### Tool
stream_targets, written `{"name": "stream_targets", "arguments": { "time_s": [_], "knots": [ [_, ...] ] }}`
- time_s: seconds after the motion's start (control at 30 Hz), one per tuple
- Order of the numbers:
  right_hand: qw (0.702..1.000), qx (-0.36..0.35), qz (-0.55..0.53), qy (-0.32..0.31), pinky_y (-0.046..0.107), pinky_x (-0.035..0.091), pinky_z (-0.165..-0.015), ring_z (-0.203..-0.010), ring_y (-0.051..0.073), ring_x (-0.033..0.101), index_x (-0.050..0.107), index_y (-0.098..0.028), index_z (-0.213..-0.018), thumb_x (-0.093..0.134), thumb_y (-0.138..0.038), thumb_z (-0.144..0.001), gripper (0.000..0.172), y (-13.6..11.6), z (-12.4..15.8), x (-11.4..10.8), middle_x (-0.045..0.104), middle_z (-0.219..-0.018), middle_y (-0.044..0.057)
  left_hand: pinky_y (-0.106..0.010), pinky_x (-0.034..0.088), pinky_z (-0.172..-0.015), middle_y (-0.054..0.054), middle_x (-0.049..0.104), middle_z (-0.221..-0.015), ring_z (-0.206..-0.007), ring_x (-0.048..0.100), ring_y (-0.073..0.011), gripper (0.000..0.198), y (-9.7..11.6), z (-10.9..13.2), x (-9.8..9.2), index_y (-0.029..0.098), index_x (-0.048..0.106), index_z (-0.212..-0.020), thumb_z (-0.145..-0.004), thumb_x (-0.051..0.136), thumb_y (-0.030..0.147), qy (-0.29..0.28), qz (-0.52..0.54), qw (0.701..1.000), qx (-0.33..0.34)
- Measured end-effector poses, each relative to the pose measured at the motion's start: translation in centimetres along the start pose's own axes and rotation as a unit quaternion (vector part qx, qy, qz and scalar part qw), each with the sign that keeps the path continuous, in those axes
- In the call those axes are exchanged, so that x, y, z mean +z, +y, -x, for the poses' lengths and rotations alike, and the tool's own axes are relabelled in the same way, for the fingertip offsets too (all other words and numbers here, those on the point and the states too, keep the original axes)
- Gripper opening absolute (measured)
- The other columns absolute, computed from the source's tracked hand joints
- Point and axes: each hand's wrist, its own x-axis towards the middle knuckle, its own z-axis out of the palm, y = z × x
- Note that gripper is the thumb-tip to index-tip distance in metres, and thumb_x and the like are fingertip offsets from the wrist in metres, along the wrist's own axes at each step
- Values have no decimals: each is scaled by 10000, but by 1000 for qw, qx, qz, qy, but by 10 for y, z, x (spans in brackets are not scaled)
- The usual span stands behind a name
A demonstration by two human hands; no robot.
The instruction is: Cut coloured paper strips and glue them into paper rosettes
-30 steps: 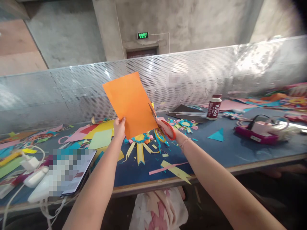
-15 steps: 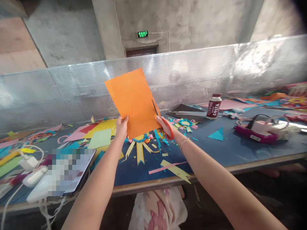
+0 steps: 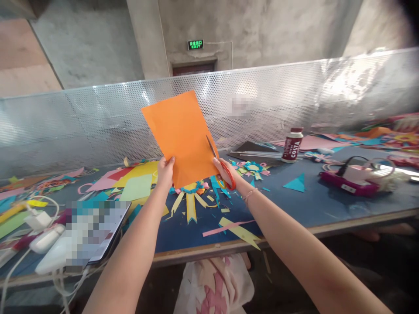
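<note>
An orange sheet of paper (image 3: pixel 181 137) is held up above the table, tilted to the left. My left hand (image 3: pixel 166 171) pinches its lower left edge, thumb on the front. At the lower right edge, my right hand (image 3: pixel 222 169) is closed around red-handled scissors (image 3: pixel 229 174). The scissors' blades point up and lie against the sheet's right side; whether they are cutting cannot be made out. Behind and below the sheet, a paper rosette (image 3: pixel 191 205) with yellow and blue ribbon tails lies partly hidden.
Coloured paper scraps and a pale green sheet (image 3: pixel 135 187) lie at left, beside a phone-like device (image 3: pixel 111 231) and cables. At right are a Costa bottle (image 3: pixel 292 146), a blue paper triangle (image 3: pixel 295 183) and a purple power strip (image 3: pixel 348 183). A perforated metal screen (image 3: pixel 108 117) stands behind.
The sheet, both hands and the scissors are almost where they were. The sheet has risen very slightly in view, and the camera view has shifted a little.
</note>
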Motion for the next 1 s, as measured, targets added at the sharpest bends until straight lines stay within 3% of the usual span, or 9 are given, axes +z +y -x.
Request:
{"name": "stream_targets", "arguments": {
  "time_s": [0.17, 0.33, 0.47, 0.6, 0.67, 0.83, 1.0],
  "knots": [
    [999, 2, 28, 21, 251, 309, -399, -406, 98, 386, 377, -226, -737, 496, -637, -789, 431, 6, -4, 3, 354, -487, -55, -413, 522, -746, -110, 671, -953, -869, 645, -261, 347, 2, 1, 0, 196, 555, -817, -654, 719, 454, 4, -4, 1000, -6],
    [999, -8, 34, -3, 243, 301, -399, -403, 93, 381, 375, -231, -728, 519, -624, -777, 422, 8, -5, -1, 355, -499, -62, -372, 507, -714, -71, 656, -842, -789, 620, -227, 372, 1, -3, -4, 207, 530, -754, -637, 715, 508, 20, -43, 999, 11],
    [991, -38, 81, -100, 252, 341, -473, -478, 102, 405, 420, -231, -736, 484, -603, -804, 384, -3, 0, -17, 420, -555, -44, -331, 474, -696, -35, 611, -755, -723, 576, -189, 359, 1, -13, -17, 203, 522, -715, -671, 677, 524, 54, -116, 990, 56],
    [964, -95, 158, -191, 296, 408, -629, -688, 159, 512, 540, -231, -835, 596, -518, -754, 303, -13, 3, -40, 555, -768, 15, -293, 437, -631, 13, 499, -614, -603, 495, -148, 373, 0, -24, -35, 212, 444, -625, -706, 652, 511, 114, -193, 970, 92],
    [960, -98, 189, -182, 305, 408, -651, -713, 174, 521, 548, -230, -816, 630, -496, -728, 292, -12, 1, -50, 571, -783, 25, -287, 439, -641, 19, 484, -606, -603, 492, -145, 371, -2, -29, -44, 211, 430, -617, -721, 639, 499, 128, -209, 964, 103],
    [948, -47, 315, -25, 295, 374, -606, -651, 173, 502, 513, -215, -775, 674, -501, -682, 342, 1, -9, -55, 554, -698, 17, -317, 468, -734, -38, 609, -763, -749, 582, -191, 276, -5, -40, -60, 183, 540, -737, -752, 604, 451, 111, -204, 964, 128],
    [958, -79, 263, -85, 296, 404, -643, -703, 177, 535, 548, -218, -925, 628, -502, -725, 356, 5, -10, -49, 589, -781, 19, -351, 478, -791, -76, 662, -831, -836, 616, -234, 265, 8, -41, -63, 176, 603, -780, -735, 634, 435, 43, -215, 967, 127]
  ]
}}
